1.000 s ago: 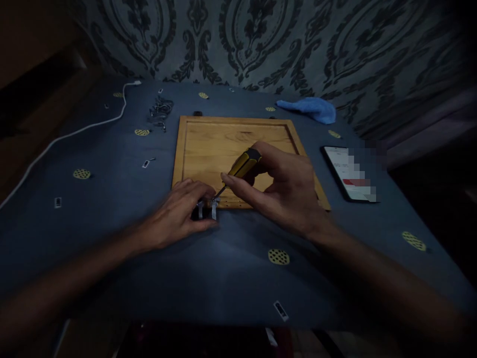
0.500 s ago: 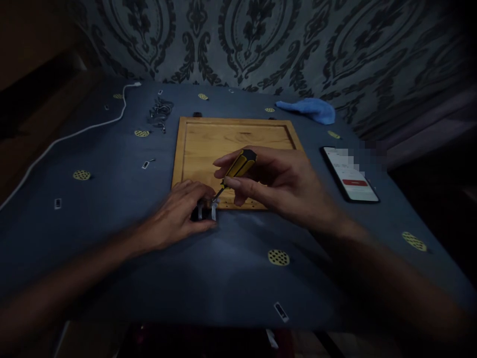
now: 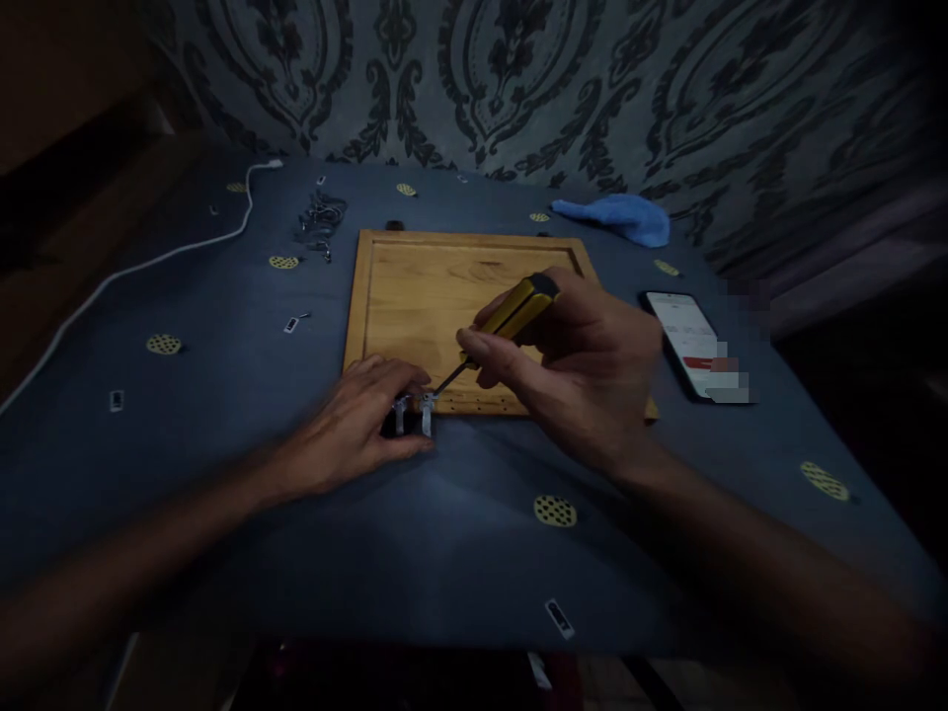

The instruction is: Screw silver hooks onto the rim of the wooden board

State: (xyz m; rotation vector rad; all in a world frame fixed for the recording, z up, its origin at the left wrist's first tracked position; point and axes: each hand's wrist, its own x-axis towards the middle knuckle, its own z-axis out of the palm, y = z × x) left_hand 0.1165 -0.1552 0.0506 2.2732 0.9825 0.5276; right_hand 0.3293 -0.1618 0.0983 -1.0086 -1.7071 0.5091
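Note:
A wooden panel (image 3: pixel 415 286) with a raised frame lies on the table. At its near edge, left of the middle, is a small metal bracket (image 3: pixel 427 415) with two pale upright strips. My left hand (image 3: pixel 362 420) is closed around the bracket, thumb in front and fingers on top. A yellow and black screwdriver (image 3: pixel 516 308) is gripped in my right hand (image 3: pixel 585 365). Its shaft slants down to the left, and the tip is at the top of the bracket. Small holes show along the panel's near edge, right of the bracket.
Several metal pieces (image 3: pixel 320 222) lie in a heap at the back left. A small screw (image 3: pixel 305 314) lies left of the panel. A white cable (image 3: pixel 185 252) runs along the left. A blue cloth (image 3: pixel 629 219) and a phone (image 3: pixel 692 346) lie on the right.
My right hand has shifted right, and the screwdriver now leans further over to the right, with more of its shaft showing. My left hand stays at the bracket.

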